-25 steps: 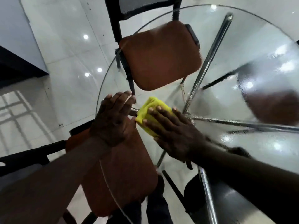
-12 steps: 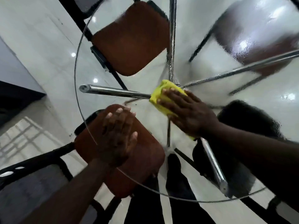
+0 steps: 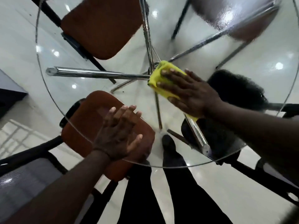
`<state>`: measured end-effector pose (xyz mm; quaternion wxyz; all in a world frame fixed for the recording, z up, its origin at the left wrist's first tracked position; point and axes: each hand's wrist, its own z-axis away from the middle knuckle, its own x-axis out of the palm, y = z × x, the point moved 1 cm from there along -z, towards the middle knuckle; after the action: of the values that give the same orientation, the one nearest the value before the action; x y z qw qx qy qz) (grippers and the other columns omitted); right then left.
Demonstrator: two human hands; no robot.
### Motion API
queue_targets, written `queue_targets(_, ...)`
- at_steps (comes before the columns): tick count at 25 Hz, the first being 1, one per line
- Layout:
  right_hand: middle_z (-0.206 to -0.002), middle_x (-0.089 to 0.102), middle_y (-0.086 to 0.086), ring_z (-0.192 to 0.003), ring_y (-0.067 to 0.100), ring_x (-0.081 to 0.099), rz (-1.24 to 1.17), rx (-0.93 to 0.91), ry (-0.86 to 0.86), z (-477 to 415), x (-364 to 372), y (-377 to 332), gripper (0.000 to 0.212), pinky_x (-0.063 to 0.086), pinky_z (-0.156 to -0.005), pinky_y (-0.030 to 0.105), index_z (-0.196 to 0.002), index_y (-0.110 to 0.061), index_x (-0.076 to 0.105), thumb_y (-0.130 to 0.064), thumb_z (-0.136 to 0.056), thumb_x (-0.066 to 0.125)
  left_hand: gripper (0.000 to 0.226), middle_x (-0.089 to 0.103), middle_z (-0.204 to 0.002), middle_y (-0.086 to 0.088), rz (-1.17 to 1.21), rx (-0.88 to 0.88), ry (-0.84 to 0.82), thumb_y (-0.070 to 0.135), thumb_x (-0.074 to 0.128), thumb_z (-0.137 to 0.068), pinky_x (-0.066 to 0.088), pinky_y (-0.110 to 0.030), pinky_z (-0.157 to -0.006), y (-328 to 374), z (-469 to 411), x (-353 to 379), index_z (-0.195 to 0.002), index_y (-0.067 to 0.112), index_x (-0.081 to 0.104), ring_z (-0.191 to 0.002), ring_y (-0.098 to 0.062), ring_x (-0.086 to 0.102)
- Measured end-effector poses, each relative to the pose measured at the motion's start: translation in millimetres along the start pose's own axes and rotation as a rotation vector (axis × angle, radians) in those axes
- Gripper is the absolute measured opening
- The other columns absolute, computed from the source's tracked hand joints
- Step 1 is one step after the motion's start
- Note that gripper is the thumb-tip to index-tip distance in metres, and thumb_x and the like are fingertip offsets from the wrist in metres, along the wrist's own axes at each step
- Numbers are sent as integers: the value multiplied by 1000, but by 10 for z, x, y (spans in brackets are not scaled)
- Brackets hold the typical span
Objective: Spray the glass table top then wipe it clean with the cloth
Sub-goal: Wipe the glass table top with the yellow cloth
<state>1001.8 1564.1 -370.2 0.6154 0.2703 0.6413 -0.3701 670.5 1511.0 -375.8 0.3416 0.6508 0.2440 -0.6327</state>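
Sweeping cloth (image 3: 156, 76) from edge to centre of glass table top (image 3: 68, 65), right hand (image 3: 191, 92) flat, fingers spread; left hand (image 3: 118, 136) bracing, straight-fingered; far half likely pending.

A far brown-seated chair (image 3: 100, 26) and a near brown-seated chair (image 3: 85, 120) stand on the glossy white floor (image 3: 19, 38).

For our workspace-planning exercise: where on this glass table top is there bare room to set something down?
Bare glass table top lies between its left rim and the left hand, and beyond the cloth on the far side. Crowded: the middle, under the right hand.
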Motion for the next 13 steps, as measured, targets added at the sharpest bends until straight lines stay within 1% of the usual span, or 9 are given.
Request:
queue_targets(2, -182, 14, -1, -168, 22, 18, -49, 598, 95, -41, 100, -67, 63, 21, -134, 51, -171, -38, 20, -53, -112, 35, 74, 32, -169, -13, 10, 15, -31, 52, 46, -99, 25, -59, -125, -13, 4, 71, -160, 11, 36, -155, -35, 32)
queue_targets(4, -182, 12, 1, -168, 25, 15, -163, 937, 167, 171, 249, -740, 67, 21, -133, 55, -172, -36, 20, -52, -110, 38, 73, 33, -168, -13, 21, 1, -69, 50, 46, -100, 24, -58, -125, 15, 19, 74, -161, 12, 36, -154, -35, 34)
queue_targets(5, -182, 13, 2, -168, 25, 15, -179, 909, 166, 328, 295, -1167, 67, 22, -132, 58, -172, -34, 22, -51, -110, 40, 72, 34, -168, -12, 36, -10, -98, 49, 46, -99, 24, -58, -125, 18, 36, 52, -161, 13, 36, -153, -35, 35)
queue_targets(7, -181, 19, 1, -168, 24, 18, -126, 522, 93, 557, 242, -1528, 62, 26, -130, 58, -170, -35, 28, -50, -112, 41, 71, 35, -167, -11, 15, -11, -57, 48, 46, -97, 23, -56, -126, -3, 6, 13, -160, 15, 37, -153, -35, 36)
queue_targets(9, -180, 19, -2, -168, 21, 17, -45, 129, -11, 668, 117, -1202, 58, 20, -134, 55, -170, -39, 27, -53, -114, 35, 70, 35, -167, -11, 28, 6, -41, 45, 47, -97, 21, -55, -127, 12, -15, 17, -160, 16, 38, -153, -34, 35)
queue_targets(10, -181, 19, -3, -168, 20, 17, 28, 57, -59, 693, 143, -1035, 57, 15, -135, 54, -170, -40, 26, -53, -114, 34, 69, 35, -167, -10, 41, 11, -26, 43, 47, -98, 20, -55, -127, -8, -5, 67, -160, 16, 37, -154, -34, 34)
queue_targets(11, -181, 19, -2, -168, 20, 18, 71, 123, -52, 706, 211, -858, 57, 14, -136, 54, -169, -41, 26, -52, -114, 36, 68, 33, -168, -10, 52, 6, -27, 42, 46, -98, 19, -55, -127, -40, -9, 110, -160, 16, 36, -155, -33, 33)
queue_targets(12, -181, 20, -1, -167, 20, 20, 56, 342, 5, 741, 253, -748, 58, 15, -135, 56, -170, -41, 25, -51, -114, 38, 68, 31, -169, -9, 48, 3, -42, 41, 44, -99, 18, -54, -128, -44, 4, 117, -161, 17, 34, -156, -32, 31)
queue_targets(13, -181, 20, 0, -167, 22, 20, 9, 647, 96, 799, 282, -753, 60, 17, -134, 57, -170, -40, 24, -50, -113, 40, 68, 30, -170, -8, 44, -6, -55, 41, 43, -99, 17, -54, -128, -23, 25, 100, -162, 18, 33, -156, -31, 30)
